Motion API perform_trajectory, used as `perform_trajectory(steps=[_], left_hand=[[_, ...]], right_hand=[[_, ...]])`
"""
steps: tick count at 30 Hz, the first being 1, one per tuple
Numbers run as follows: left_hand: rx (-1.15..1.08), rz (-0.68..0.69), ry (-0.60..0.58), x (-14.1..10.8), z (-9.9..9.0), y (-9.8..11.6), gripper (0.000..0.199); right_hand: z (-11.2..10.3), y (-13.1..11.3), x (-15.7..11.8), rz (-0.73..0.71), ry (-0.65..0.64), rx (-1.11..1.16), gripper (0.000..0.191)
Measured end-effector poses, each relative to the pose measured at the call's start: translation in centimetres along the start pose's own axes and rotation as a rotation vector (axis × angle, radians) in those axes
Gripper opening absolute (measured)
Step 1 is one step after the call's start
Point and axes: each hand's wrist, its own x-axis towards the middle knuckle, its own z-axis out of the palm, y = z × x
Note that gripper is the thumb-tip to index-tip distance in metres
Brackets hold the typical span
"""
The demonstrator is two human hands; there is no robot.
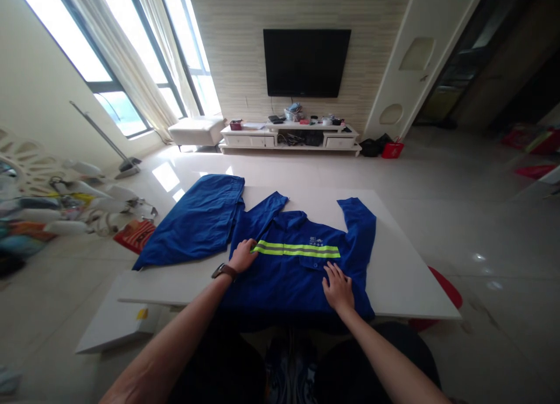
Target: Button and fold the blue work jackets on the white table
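A blue work jacket (280,281) with a yellow-green and grey reflective stripe (301,250) lies spread on a white table (402,270), its collar away from me and its sleeves bent upward. My left hand (244,256), with a watch on the wrist, rests on the jacket at the stripe's left end, fingers apart. Lying on the jacket's right side just below the stripe, near a chest pocket, is my right hand (338,286), its fingers spread. Folded blue cloth (196,220) lies to the left of the jacket and hangs over the table's left edge.
A red seat (446,287) shows beyond the table's right edge. A white box (114,328) sits below its left side. Past the table stand a white TV cabinet (249,138) and a pale bench (196,131). Assorted items crowd the far left.
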Motion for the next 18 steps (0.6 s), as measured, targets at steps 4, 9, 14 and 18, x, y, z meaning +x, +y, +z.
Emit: perform_trajectory(steps=[4, 9, 14, 18], left_hand=[[-0.053, -0.029, 0.011, 7.2, 1.0, 2.1, 0.042], [-0.153, -0.079, -0.003, 12.3, 2.2, 4.0, 0.039], [-0.264, -0.057, 0.149, 12.7, -0.6, 3.0, 0.038], [-0.537, -0.27, 0.751, 9.4, -4.6, -2.8, 0.037]], right_hand=[[0.1, 0.1, 0.2, 0.008, 0.001, 0.001, 0.051], [0.2, 0.0, 0.4, 0.021, -0.013, -0.012, 0.051], [-0.2, -0.2, 0.3, 0.015, 0.011, -0.016, 0.051], [-0.3, -0.3, 0.2, 0.01, 0.047, 0.0, 0.049]])
